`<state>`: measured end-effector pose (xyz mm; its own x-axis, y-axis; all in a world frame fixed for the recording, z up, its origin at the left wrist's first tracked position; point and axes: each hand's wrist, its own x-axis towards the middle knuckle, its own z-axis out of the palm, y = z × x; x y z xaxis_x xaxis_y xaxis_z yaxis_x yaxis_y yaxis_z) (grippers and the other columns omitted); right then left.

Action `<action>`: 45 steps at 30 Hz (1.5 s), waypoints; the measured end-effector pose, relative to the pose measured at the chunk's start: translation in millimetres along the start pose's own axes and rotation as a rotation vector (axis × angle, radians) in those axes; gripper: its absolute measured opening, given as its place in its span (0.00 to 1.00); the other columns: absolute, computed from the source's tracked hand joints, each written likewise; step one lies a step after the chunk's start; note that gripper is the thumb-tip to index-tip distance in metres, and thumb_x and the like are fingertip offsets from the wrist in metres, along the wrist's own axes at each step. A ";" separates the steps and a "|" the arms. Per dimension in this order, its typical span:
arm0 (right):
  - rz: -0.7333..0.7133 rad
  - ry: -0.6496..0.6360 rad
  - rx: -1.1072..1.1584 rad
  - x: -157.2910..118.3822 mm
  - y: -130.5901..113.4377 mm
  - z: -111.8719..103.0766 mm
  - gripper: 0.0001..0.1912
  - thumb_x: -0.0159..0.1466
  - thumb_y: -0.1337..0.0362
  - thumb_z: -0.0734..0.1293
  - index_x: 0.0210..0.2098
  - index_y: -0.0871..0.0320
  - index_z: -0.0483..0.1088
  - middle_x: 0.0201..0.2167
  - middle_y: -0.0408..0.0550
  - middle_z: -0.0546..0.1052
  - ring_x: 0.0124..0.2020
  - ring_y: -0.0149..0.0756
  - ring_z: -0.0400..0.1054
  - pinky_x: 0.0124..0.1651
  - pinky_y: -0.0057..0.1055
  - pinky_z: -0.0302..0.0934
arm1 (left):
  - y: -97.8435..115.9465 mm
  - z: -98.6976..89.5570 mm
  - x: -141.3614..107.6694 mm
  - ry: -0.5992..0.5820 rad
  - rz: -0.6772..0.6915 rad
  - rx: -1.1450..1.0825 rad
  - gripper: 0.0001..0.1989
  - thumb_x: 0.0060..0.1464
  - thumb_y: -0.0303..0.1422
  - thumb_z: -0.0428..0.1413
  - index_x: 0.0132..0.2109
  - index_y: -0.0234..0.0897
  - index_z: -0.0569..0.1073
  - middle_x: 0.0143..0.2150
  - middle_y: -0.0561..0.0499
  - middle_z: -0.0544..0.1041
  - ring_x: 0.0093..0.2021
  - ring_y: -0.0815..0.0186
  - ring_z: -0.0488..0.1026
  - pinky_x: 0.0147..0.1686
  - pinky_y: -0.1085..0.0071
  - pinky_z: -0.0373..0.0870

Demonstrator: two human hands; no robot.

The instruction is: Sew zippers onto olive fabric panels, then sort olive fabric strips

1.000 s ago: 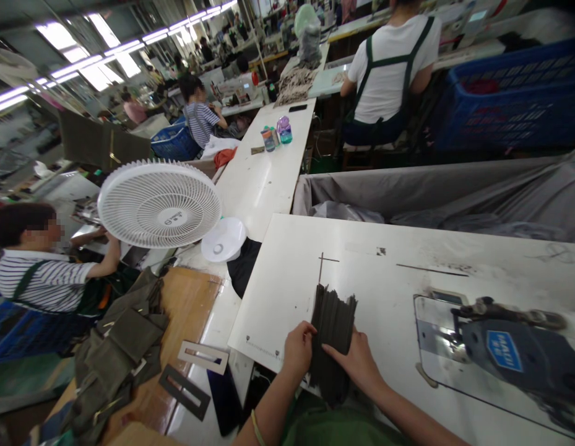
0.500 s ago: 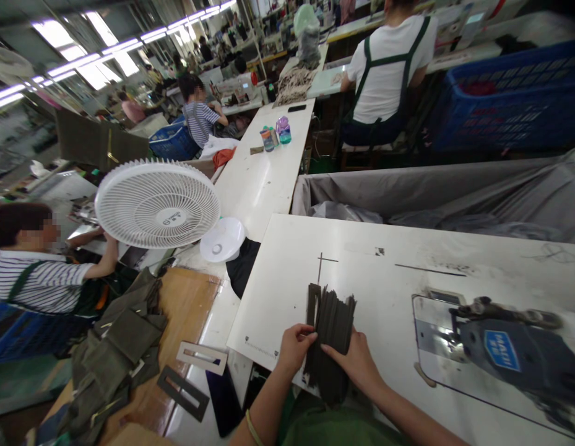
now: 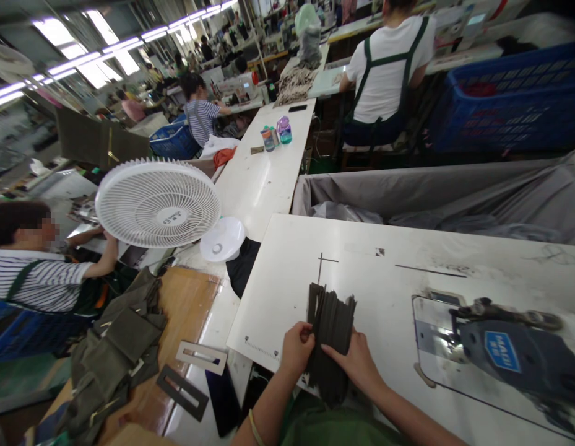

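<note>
A bundle of dark olive fabric strips [image 3: 334,337] stands close to the table's front edge, its upper ends uneven. Around its right side is my right hand [image 3: 356,362], thumb pressed across the front of the strips. My left hand [image 3: 297,348] is at the left side, fingers curled in against the leftmost strips, which lean slightly apart from the rest at the top. The fingertips of my left hand are partly hidden against the dark fabric. Both hands rest low over the white table [image 3: 278,279].
A sewing machine [image 3: 510,353] is at the right. Left are a white fan [image 3: 157,204], a phone [image 3: 223,399], two rectangular frames [image 3: 182,392], piled olive fabric [image 3: 124,341] and a seated person [image 3: 41,272]. Bottles [image 3: 283,131] stand farther back.
The fingers of my left hand have curled in more, and the leftmost strips now sit closer to the bundle. My right hand has stayed in place.
</note>
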<state>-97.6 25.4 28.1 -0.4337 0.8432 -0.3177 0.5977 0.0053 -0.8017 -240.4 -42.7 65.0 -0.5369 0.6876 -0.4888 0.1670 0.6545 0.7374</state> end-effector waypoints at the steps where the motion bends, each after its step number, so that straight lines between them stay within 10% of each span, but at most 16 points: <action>1: 0.001 0.001 0.000 0.1 0.1 0.1 0.29 0.49 0.51 0.68 0.47 0.58 0.65 0.40 0.52 0.71 0.45 0.51 0.66 0.46 0.44 0.62 | 0.7 0.5 -0.8 0.006 0.010 0.011 0.11 0.49 0.23 0.51 0.40 0.36 0.71 0.28 0.54 0.75 0.29 0.68 0.72 0.32 0.74 0.67; 45: 0.026 0.000 0.002 -1.2 0.8 0.9 0.32 0.49 0.49 0.68 0.49 0.58 0.63 0.40 0.51 0.70 0.46 0.50 0.65 0.47 0.42 0.62 | -6.6 -1.2 0.7 0.027 0.046 -0.015 0.07 0.46 0.29 0.57 0.35 0.36 0.76 0.30 0.52 0.77 0.32 0.64 0.72 0.37 0.69 0.68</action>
<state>-97.2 23.9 27.3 -0.4182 0.8429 -0.3386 0.6073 -0.0178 -0.7942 -242.9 -47.0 60.4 -0.5507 0.7084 -0.4415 0.1802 0.6174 0.7658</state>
